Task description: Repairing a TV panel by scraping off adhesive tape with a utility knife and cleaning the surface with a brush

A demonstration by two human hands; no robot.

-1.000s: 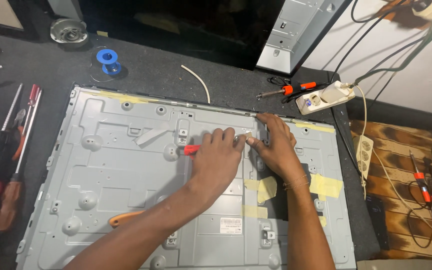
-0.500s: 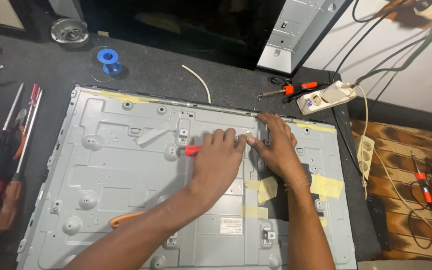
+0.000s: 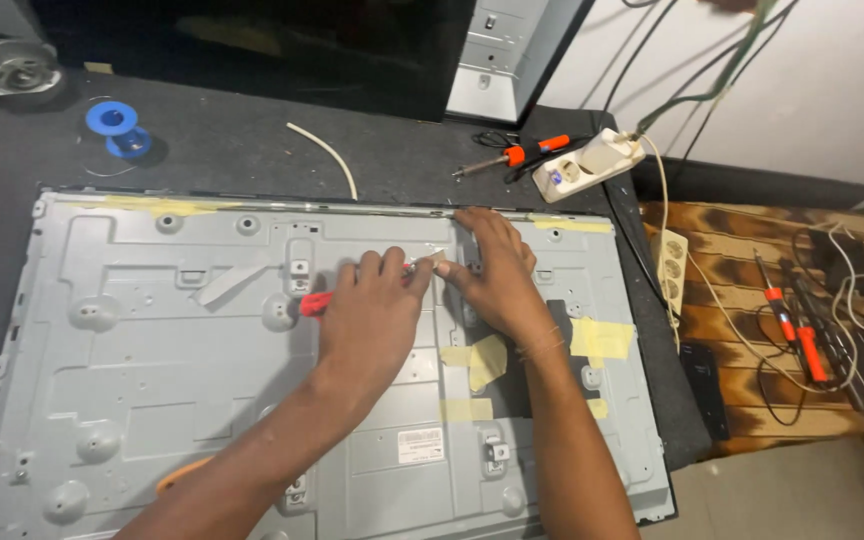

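Note:
A large grey metal back panel (image 3: 152, 360) of a flat screen lies on a dark table. My left hand (image 3: 372, 320) is closed around a red-handled tool (image 3: 314, 303), whose tip points right toward my other hand. My right hand (image 3: 492, 275) rests flat on the panel near its top edge, fingertips pressing a strip of pale tape (image 3: 430, 258). The two hands touch at the fingertips. Yellow tape pieces (image 3: 482, 358) stick to the panel just below my right wrist.
A blue solder spool (image 3: 117, 125) and a white cable (image 3: 324, 155) lie behind the panel. An orange screwdriver (image 3: 517, 155) and a white power strip (image 3: 587, 165) sit at the back right. A wooden side table (image 3: 752, 330) with tools and cables stands to the right.
The view has shifted slightly. Both hands stay at the same spot on the panel, with only small finger movement.

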